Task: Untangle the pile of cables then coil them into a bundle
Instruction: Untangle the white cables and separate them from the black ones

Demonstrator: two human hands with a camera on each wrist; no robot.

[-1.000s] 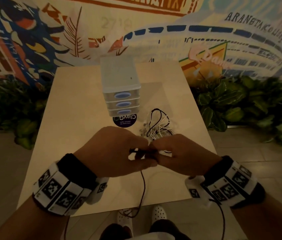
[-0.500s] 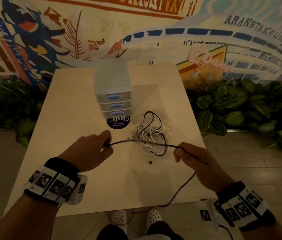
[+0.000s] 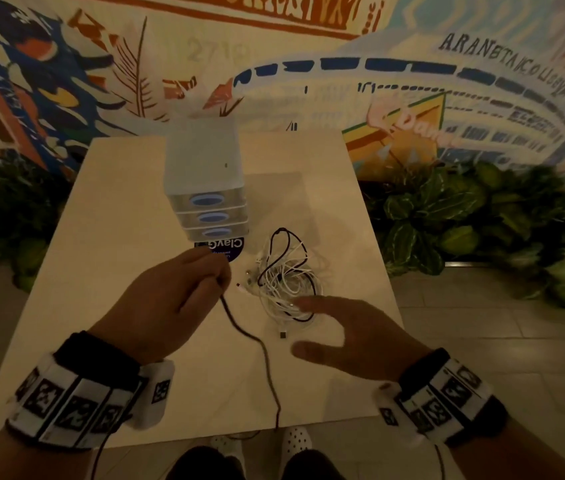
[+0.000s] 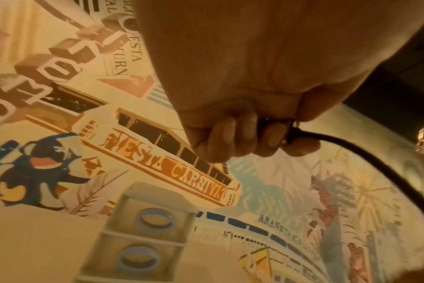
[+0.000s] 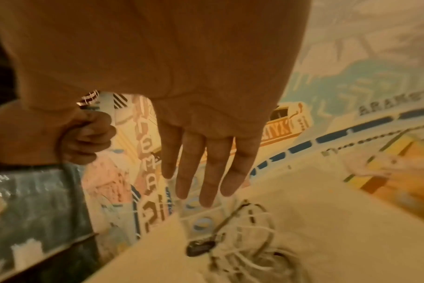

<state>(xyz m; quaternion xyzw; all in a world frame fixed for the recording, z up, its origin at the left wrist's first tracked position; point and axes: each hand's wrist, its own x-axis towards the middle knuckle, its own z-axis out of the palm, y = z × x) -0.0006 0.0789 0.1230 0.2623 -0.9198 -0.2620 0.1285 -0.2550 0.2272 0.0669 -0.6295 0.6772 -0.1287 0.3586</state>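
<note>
Black cable (image 3: pixel 239 329) gripped in left hand (image 3: pixel 166 299)

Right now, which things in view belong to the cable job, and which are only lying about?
For the job:
- black cable, gripped by the left hand
- cable pile on the table
- right hand, open, fingers straight, beside the pile

Lying about:
- drawer box
- round sticker in front of it
- plants beside the table
</note>
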